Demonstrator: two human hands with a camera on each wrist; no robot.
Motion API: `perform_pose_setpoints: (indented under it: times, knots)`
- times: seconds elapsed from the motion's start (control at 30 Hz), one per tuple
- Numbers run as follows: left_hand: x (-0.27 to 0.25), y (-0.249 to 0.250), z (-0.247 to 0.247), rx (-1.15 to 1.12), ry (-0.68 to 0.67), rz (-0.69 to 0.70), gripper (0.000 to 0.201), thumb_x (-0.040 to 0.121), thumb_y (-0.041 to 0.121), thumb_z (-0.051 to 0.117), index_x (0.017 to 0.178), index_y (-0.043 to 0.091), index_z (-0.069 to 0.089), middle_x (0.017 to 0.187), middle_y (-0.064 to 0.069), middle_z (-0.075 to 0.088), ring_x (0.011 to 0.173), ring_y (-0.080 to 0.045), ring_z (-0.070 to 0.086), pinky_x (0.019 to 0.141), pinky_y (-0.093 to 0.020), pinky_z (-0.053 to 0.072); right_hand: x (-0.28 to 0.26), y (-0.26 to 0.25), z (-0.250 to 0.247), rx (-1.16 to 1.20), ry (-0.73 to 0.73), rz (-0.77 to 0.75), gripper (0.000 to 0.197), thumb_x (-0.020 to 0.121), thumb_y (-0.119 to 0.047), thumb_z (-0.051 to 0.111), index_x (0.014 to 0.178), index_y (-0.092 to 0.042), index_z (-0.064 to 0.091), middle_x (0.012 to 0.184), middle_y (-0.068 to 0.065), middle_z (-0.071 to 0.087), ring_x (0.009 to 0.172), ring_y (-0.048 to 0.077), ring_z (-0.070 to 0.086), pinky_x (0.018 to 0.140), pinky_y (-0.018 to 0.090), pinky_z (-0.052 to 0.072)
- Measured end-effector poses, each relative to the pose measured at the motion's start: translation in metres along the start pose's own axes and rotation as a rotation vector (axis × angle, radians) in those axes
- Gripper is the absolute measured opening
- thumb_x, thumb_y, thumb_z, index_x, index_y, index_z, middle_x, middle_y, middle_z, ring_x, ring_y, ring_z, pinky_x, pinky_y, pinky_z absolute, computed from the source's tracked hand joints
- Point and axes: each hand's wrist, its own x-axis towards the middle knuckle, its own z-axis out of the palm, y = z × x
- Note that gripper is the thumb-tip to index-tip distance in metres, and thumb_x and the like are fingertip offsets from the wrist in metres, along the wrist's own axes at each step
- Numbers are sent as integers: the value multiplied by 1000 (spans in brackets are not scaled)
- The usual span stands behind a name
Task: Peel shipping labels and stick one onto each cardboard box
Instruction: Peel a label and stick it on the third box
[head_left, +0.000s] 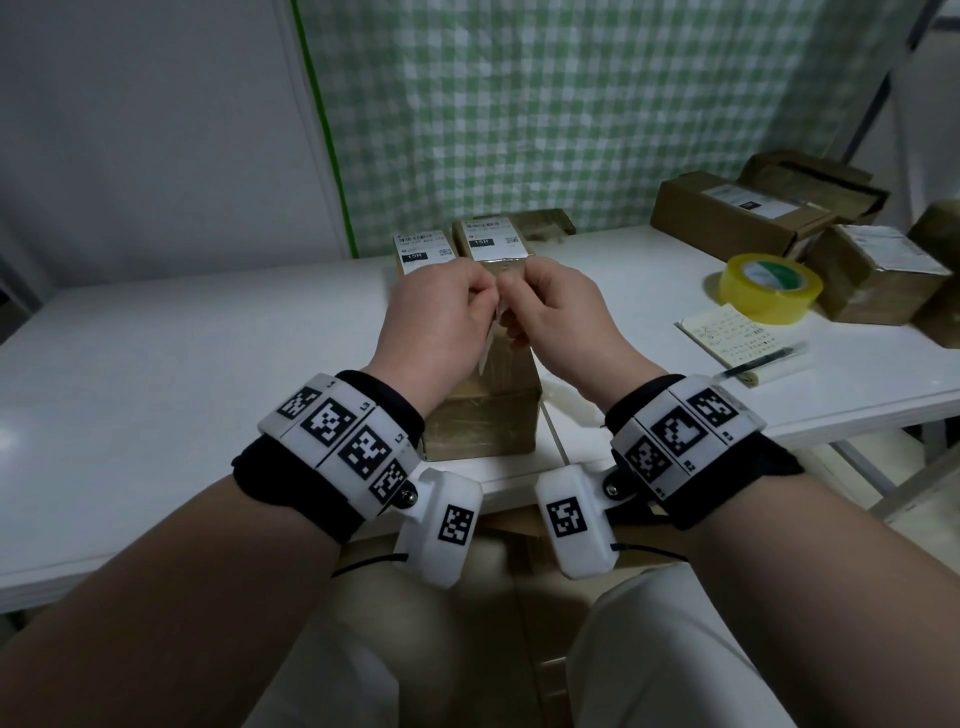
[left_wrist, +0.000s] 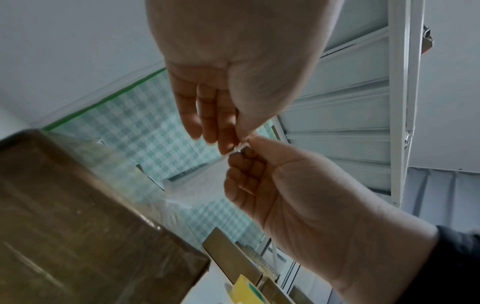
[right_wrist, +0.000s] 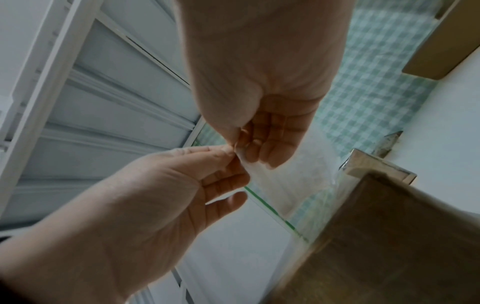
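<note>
Pinching a shipping label (right_wrist: 285, 181) between both hands, right above the brown cardboard box (head_left: 483, 415) sitting at the near edge of the white table (head_left: 182, 364). Left hand (head_left: 434, 322) with thumb and fingers curled tight on one corner of the sheet, right hand (head_left: 558, 317) doing the same from the other side, fingertips of both practically touching. Label itself thin and see-through-ish from the wrist views, hanging down from the pinch toward the box top. Can't tell if backing and sticker have separated at all, too blurry. Two more boxes with labels (head_left: 452, 244) already on, just behind the hands. Off to the right: yellow tape roll (head_left: 769, 286), a notepad (head_left: 727, 338) with a pen (head_left: 763, 358) across it, and a pile of other boxes (head_left: 753, 213) near the checked curtain (head_left: 571, 104).
</note>
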Motion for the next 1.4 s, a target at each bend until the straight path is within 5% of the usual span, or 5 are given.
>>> perform_pose_setpoints:
  times: [0.2,0.4,0.63,1.1,1.4]
  knots:
    - [3,-3,1,-83,-54,-49,17,90,17,56,78,18,67,72,9,62,67,-5,54,55,-4,35,0,2,0,-46,14,-21,22,95,-19,48,77,-11,57,75,5,63,71,26,63,72,47,56]
    - [1,-3,4,-316,-95,-169,14,90,18,58,77,20,63,73,6,62,70,-14,60,69,-31,51,-2,5,-2,164,-15,79,30,96,-16,47,66,-14,51,67,2,54,59,16,52,59,36,50]
    - [1,-1,3,-576,-150,-340,16,93,14,53,81,18,64,77,-1,63,75,-15,60,69,-35,51,-5,5,-7,452,-64,169,21,99,-15,43,82,-7,51,63,4,51,54,15,48,53,27,44]
    - [0,-2,3,-682,-194,-351,16,95,11,50,85,12,61,81,-2,62,73,-8,58,56,-18,50,-9,4,-7,337,-83,83,22,95,-13,52,73,-10,50,65,1,48,56,9,46,52,18,44]
    - [0,3,-1,-1088,-202,-561,14,96,11,48,95,4,60,80,-13,68,70,-22,67,80,-41,55,-8,0,-12,637,-129,191,27,99,-13,45,73,-12,49,43,-11,52,46,5,50,56,20,46]
